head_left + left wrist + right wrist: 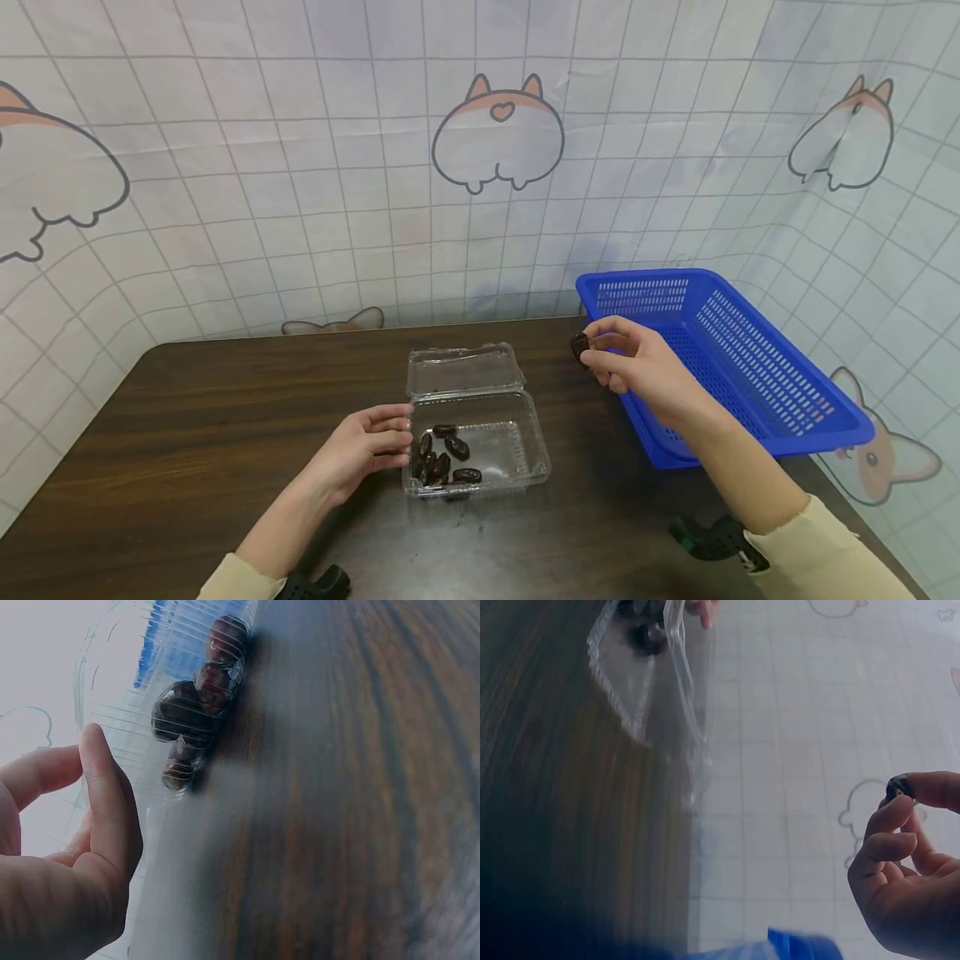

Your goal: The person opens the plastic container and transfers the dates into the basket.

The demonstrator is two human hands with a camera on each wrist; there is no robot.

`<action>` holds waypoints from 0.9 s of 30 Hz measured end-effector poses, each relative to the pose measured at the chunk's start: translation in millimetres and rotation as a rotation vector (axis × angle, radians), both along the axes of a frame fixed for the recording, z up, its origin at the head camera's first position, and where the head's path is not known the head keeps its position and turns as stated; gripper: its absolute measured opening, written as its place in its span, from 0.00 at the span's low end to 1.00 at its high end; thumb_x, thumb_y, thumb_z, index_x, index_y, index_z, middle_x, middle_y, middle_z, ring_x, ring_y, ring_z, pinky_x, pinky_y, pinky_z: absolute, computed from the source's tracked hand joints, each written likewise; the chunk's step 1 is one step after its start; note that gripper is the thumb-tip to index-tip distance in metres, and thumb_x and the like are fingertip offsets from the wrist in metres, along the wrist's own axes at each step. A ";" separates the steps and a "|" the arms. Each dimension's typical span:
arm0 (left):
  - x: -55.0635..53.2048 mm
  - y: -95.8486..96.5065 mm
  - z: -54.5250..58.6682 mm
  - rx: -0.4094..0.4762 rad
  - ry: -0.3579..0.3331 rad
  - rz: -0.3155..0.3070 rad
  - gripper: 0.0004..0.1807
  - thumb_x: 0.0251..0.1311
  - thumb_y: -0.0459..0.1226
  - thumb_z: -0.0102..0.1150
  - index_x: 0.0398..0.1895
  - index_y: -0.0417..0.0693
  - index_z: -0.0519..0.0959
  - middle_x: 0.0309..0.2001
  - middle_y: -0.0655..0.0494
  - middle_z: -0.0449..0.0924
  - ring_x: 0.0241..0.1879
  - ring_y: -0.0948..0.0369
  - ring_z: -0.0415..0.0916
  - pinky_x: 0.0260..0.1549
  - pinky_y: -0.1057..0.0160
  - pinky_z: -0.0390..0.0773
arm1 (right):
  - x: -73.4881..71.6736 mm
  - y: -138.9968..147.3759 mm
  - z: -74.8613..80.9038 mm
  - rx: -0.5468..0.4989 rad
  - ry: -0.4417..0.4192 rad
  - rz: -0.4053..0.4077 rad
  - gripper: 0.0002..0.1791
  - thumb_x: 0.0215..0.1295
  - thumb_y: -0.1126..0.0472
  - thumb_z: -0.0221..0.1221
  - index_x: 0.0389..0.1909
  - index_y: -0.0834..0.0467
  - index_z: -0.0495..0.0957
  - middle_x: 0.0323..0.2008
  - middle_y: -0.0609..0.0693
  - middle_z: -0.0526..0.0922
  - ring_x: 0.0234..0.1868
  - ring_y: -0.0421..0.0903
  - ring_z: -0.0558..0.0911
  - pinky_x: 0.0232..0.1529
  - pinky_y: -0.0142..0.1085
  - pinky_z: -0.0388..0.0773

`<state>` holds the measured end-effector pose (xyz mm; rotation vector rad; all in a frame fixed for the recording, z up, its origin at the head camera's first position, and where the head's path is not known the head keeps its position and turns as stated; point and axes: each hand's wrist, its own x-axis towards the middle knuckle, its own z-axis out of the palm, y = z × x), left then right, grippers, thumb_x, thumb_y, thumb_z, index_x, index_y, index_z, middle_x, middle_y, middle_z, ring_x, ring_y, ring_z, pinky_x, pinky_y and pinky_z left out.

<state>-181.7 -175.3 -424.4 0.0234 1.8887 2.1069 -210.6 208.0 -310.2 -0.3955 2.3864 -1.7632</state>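
My right hand [637,362] pinches a dark brown date [579,346] between thumb and fingertips, above the table by the near-left side of the blue basket [806,429]. The right wrist view also has this date [898,787] at the fingertips. A clear plastic clamshell box [517,479] lies with its lid [465,371] folded back. Several glossy dates [457,447] are gathered in its left part. At the box's left wall is my left hand [367,450], fingers extended and holding nothing. Through that wall, the left wrist view gives the dates [180,712].
The dark wood table [225,417] extends left of the box. Behind it hangs a white grid-patterned cloth [337,208] with cartoon animals. The perforated basket takes up the table's right side, close to the cloth.
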 end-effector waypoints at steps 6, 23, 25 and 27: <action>0.2 -1.1 0.8 -0.001 -0.001 -0.005 0.30 0.68 0.26 0.60 0.71 0.28 0.64 0.46 0.49 0.76 0.37 0.61 0.79 0.42 0.60 0.86 | -1.6 12.9 -1.5 0.049 0.007 -0.034 0.21 0.74 0.57 0.62 0.61 0.62 0.69 0.50 0.61 0.74 0.34 0.50 0.75 0.30 0.35 0.72; 0.2 -0.1 2.7 0.000 -0.002 -0.008 0.30 0.68 0.25 0.59 0.71 0.28 0.65 0.45 0.51 0.77 0.37 0.61 0.79 0.41 0.61 0.86 | -5.4 49.8 -12.4 0.112 -0.001 -0.085 0.23 0.75 0.56 0.61 0.62 0.65 0.69 0.44 0.58 0.79 0.35 0.48 0.77 0.31 0.36 0.76; 0.5 -0.3 2.7 0.004 0.000 -0.007 0.30 0.67 0.26 0.60 0.70 0.28 0.65 0.44 0.51 0.77 0.37 0.61 0.79 0.41 0.61 0.86 | -5.6 53.9 -13.9 0.127 0.000 -0.092 0.23 0.75 0.56 0.61 0.62 0.65 0.69 0.43 0.58 0.79 0.35 0.48 0.77 0.32 0.36 0.77; 0.6 -0.6 3.0 0.006 0.001 -0.005 0.30 0.67 0.26 0.60 0.70 0.28 0.65 0.44 0.51 0.77 0.37 0.61 0.79 0.41 0.61 0.86 | -5.9 57.6 -15.5 0.145 0.002 -0.097 0.23 0.76 0.56 0.61 0.62 0.65 0.69 0.42 0.58 0.79 0.35 0.49 0.78 0.32 0.36 0.77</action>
